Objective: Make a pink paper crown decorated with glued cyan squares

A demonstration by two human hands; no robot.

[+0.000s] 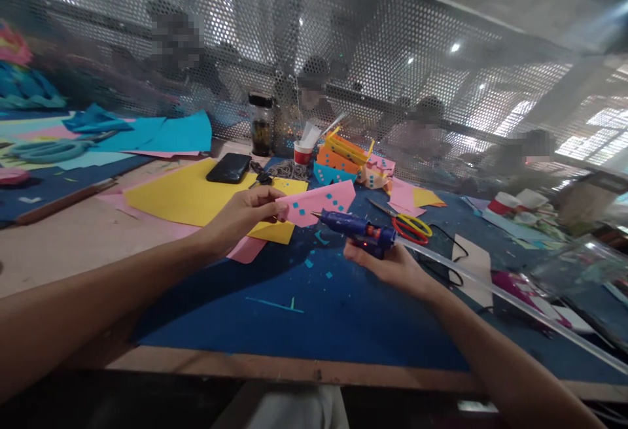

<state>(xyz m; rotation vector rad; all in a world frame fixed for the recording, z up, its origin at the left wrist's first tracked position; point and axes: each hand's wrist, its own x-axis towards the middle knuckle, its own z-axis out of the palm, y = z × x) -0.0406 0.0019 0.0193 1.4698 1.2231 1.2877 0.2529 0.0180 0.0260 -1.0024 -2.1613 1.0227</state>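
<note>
My left hand (262,205) pinches the left end of a folded pink paper piece (318,204), which has small blue squares stuck on it. Held in my right hand (392,265) is a blue hot glue gun (358,229), with a long clear glue stick (466,265) running out of its back toward the lower right. The gun's nozzle points left, close to the lower edge of the pink paper; whether it touches, I cannot tell. Small blue paper scraps (309,263) lie on the blue table surface (314,331) below.
Yellow paper (181,193) with a black phone (228,168) lies at left. Behind stand a dark-lidded bottle (261,125), a red-and-white cup (303,153) and orange paper pieces (338,157). Scissors (409,226) and a black cord (456,278) lie right. A perforated metal screen (363,56) rises behind.
</note>
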